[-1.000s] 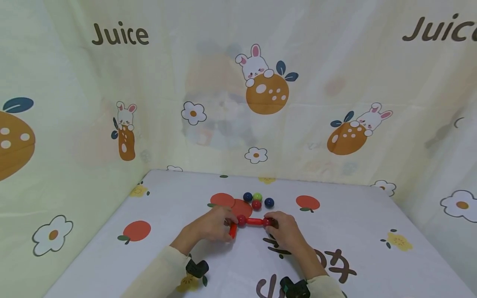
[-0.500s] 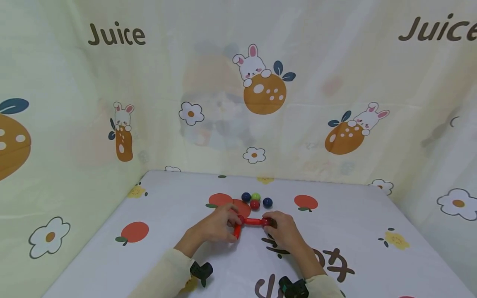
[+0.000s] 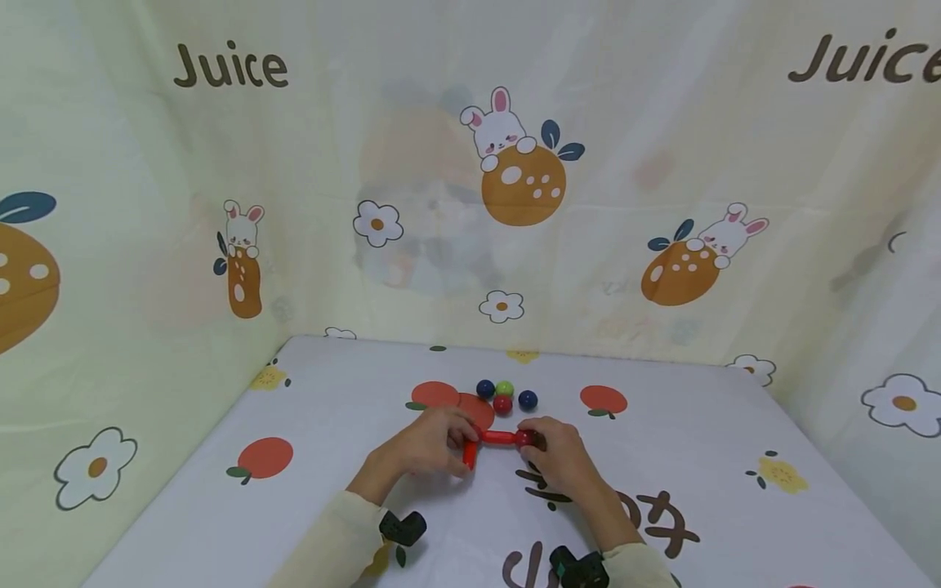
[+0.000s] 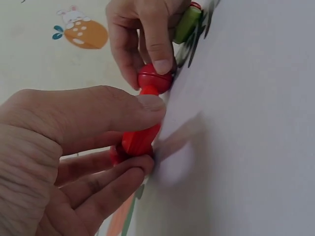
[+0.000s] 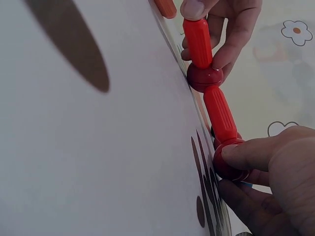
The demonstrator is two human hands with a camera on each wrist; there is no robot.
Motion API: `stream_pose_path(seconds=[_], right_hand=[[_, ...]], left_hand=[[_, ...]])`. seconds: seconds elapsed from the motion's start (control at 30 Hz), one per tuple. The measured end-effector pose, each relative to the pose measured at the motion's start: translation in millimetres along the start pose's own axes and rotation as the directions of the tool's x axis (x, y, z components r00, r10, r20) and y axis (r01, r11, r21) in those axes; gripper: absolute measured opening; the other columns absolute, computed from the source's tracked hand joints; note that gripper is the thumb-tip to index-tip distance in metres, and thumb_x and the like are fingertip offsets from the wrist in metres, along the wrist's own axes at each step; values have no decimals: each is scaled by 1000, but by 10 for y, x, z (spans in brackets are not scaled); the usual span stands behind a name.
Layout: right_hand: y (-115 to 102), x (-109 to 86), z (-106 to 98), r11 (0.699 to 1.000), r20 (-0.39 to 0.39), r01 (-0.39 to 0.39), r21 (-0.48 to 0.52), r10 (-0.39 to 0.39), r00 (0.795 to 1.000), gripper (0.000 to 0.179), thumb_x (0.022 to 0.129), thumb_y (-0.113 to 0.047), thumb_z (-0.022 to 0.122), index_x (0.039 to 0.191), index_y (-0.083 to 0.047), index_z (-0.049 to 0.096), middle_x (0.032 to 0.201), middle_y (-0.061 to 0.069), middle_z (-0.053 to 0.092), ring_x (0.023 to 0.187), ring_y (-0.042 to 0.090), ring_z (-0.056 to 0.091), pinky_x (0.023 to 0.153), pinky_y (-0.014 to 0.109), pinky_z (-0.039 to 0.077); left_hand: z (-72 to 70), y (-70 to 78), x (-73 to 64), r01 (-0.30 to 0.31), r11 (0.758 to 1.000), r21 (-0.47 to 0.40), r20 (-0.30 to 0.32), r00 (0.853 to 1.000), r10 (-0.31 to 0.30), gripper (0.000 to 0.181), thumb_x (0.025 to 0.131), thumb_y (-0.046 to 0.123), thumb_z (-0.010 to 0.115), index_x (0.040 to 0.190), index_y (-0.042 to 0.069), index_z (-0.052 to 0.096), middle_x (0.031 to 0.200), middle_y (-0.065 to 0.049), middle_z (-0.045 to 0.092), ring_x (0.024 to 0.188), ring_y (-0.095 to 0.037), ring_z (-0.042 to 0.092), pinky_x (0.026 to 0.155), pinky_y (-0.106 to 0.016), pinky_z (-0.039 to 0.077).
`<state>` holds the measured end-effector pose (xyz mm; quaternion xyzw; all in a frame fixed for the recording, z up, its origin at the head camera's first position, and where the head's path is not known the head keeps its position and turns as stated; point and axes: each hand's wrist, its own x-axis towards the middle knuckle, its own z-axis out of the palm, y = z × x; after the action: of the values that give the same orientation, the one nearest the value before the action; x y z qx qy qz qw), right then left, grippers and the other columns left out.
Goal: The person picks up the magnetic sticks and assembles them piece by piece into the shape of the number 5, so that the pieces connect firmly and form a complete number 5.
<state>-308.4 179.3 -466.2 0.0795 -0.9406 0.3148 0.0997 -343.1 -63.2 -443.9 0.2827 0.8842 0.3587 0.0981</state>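
Two ribbed red rods and two red balls form a bent chain just above or on the table. The left hand (image 3: 432,443) holds the near rod (image 5: 198,43) between thumb and fingers, its fingertips also touching the corner ball (image 5: 204,77). From that ball the second rod (image 3: 500,438) runs right to the end ball (image 4: 155,78). This end ball is pinched between thumb and fingers of the right hand (image 3: 563,459). The left fingers largely cover the corner ball in the head view.
Behind the hands lie two dark blue balls (image 3: 528,400), a lime green ball (image 3: 505,389) and a loose red ball (image 3: 503,405). Beyond the right hand, the left wrist view shows a green cylinder (image 4: 188,23) with a red end. A printed cloth (image 3: 331,457) covers the table.
The left hand has shifted slightly right and its fingers now cover more of the corner ball. The near rod has swung to a steeper angle. The right hand stays on the end ball.
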Motion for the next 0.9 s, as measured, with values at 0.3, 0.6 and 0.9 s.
stream_pose_path(seconds=[0.3,0.6,0.9], right_hand=[[15,17,1,1000,5,2,-3,-2,1000,39,88,-8,79,126,-10,70,111,5,68,95,19,59,84,37,58],[21,35,27,1000,19,-6,14,5,1000,39,88,-8,78,126,-10,70,110,4,68,94,18,59,83,36,58],[-11,17,4,1000,32,-24,18,24,999,39,87,-12,80,125,-9,70,102,2,66,90,18,58,78,35,58]], left_hand=[[1,-4,39,-17,998,-65,-36,999,15,26,84,21,84,110,18,80,122,6,63,101,-15,60,82,-29,55],[23,-72,116,-69,998,9,-126,990,69,19,96,8,69,111,14,79,100,8,67,95,-15,57,76,-27,52],[44,-64,141,-23,1000,-1,-131,991,23,20,95,8,71,112,13,79,91,8,67,86,-15,59,71,-26,53]])
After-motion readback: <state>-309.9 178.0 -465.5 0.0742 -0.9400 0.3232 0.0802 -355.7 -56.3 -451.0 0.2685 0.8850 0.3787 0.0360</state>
